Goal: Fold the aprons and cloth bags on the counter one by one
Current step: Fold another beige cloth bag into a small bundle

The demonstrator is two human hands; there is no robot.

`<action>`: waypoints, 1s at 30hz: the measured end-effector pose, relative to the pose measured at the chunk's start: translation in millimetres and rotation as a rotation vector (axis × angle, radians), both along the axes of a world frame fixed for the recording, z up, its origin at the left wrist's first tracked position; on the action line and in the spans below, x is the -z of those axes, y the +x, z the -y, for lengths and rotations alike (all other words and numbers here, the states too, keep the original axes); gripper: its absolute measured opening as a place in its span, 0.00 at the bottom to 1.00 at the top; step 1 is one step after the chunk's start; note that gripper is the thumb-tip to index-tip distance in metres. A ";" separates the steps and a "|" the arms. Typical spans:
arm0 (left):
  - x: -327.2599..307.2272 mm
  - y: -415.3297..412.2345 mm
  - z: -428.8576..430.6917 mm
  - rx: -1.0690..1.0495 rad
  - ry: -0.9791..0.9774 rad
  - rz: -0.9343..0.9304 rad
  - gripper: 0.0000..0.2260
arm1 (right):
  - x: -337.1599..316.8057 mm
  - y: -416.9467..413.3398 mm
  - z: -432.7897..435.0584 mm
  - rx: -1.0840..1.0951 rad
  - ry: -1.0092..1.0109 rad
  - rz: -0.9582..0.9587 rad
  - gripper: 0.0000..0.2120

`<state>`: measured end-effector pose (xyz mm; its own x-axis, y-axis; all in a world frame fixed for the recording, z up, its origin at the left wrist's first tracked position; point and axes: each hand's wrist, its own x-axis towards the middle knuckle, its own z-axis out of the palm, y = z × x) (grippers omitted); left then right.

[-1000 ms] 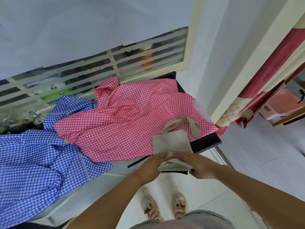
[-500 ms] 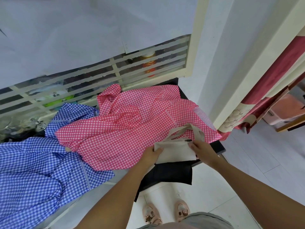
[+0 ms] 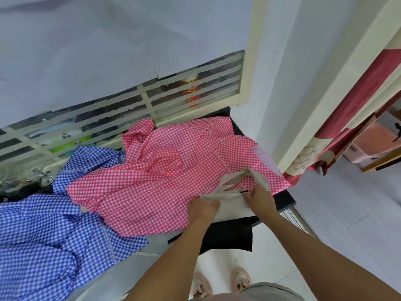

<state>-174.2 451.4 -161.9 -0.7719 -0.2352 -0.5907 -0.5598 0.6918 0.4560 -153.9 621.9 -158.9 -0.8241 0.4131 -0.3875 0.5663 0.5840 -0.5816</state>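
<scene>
A beige cloth bag (image 3: pixel 233 204), folded into a narrow band, lies on the counter's right end, partly over a pink checked apron (image 3: pixel 171 177). Its handles (image 3: pixel 258 174) loop up over the apron. My left hand (image 3: pixel 202 208) grips the bag's left end, fingers curled over the edge. My right hand (image 3: pixel 261 197) pinches its upper right edge. A black cloth bag (image 3: pixel 230 234) lies underneath and hangs over the counter's front edge. A blue checked apron (image 3: pixel 43 231) is spread out at the left.
The dark counter (image 3: pixel 286 199) ends at the right beside a white wall and door frame. A slatted glass partition (image 3: pixel 152 98) runs behind it, with jars behind the glass. A red curtain (image 3: pixel 347 118) hangs at the right. My feet (image 3: pixel 221 283) stand on pale floor tiles below.
Both hands lifted the bag's near edge from the counter's front and folded it away from me, halving the bag. The black bag underneath came into view.
</scene>
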 end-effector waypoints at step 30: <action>-214.1 -42.6 59.5 0.540 0.558 -0.234 0.15 | -175.8 -14.5 38.2 -0.765 -0.674 -0.114 0.08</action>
